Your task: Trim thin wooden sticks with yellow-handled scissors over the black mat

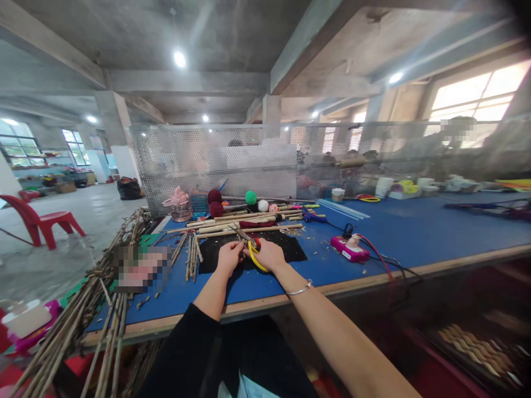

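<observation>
Above the blue bench (398,221), under concrete ceiling (232,38), my right fingers (262,250) grip scissors (254,261); I cannot tell if my left fingers (236,250) hold anything.

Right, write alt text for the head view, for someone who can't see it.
A person's right hand holds yellow-handled scissors close beside the left hand, over a black mat on a blue worktable. Sticks lie to the left and beyond, with coloured balls farther back and a power strip to the right.
</observation>
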`<state>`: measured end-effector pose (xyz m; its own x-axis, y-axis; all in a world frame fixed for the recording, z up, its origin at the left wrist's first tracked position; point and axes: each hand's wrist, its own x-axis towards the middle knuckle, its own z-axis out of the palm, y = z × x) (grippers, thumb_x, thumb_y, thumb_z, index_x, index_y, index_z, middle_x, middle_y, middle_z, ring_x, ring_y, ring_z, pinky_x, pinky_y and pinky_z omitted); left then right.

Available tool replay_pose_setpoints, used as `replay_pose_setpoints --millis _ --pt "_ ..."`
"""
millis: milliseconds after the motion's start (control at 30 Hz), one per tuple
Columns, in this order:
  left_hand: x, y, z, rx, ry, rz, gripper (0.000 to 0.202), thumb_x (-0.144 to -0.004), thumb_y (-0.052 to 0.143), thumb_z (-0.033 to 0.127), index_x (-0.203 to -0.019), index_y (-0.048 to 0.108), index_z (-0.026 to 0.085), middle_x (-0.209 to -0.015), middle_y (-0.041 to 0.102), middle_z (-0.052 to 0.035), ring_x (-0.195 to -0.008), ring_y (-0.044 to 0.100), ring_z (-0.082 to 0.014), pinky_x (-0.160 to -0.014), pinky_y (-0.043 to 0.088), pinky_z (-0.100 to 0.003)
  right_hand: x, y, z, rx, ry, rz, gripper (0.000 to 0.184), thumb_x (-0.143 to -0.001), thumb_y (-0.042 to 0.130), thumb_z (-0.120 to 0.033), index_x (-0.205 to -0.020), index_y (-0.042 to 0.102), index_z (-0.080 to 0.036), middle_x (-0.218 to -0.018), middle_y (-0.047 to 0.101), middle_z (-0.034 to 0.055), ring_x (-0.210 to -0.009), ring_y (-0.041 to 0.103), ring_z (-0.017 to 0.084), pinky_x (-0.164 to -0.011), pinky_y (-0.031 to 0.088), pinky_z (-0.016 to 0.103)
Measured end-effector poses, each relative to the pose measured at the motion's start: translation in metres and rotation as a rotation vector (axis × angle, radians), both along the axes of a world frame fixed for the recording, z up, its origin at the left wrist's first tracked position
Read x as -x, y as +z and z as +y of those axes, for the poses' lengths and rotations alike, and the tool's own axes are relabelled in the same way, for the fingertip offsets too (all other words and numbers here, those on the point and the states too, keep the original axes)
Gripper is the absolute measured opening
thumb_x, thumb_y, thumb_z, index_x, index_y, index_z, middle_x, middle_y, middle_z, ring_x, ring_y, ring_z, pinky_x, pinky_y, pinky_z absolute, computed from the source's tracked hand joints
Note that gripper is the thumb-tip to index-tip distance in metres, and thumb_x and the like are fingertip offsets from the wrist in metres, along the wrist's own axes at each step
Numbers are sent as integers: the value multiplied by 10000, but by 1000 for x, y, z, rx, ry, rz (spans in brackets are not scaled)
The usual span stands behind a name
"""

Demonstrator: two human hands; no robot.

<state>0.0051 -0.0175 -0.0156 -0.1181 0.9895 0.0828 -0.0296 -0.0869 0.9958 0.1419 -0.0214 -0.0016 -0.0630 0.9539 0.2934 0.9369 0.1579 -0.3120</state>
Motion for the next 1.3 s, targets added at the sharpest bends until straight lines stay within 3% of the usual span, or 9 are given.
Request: replay_pose_setpoints --millis 167,367,533,1067,1300 --pt "0 -1 1 -3 -26 -4 315 -644 604 369 -816 657 110 -618 595 -30 -457 459 -59 -425 383 -172 0 -2 0 -15 15 24 527 -663 480 -650 -926 547 -199 -857 631 73 -814 594 219 -655 387 267" --pt "0 0 -1 -29 -78 73 296 -684 576 332 -892 671 144 -681 632 -42 -493 486 -76 -430 382 -170 -1 -7 4 -87 127 103 549 -690 426 -659 -986 511 -205 -946 594 67 -856 561 192 -683 381 267" --pt "1 -1 -1 -39 -74 100 293 -688 579 313 -922 669 161 -764 652 -56 -550 521 -94 -452 400 -172 0 -7 5 -97 91 45 559 -674 460 -646 -971 501 -175 -973 570 101 -888 533 214 -715 361 295" --pt "0 0 -2 -27 -107 93 285 -702 564 335 -903 664 160 -711 644 -46 -525 515 -86 -456 391 -168 1 -1 0 -68 144 73 457 -712 509 -539 -1010 492 -193 -997 571 65 -933 528 197 -753 363 281" --pt "-1 2 -2 -12 -84 63 320 -693 567 350 -939 652 162 -667 629 -35 -509 500 -83 -440 383 -172 2 -2 0 -20 115 85 455 -742 445 -572 -985 498 -191 -901 609 62 -821 579 194 -662 382 255"
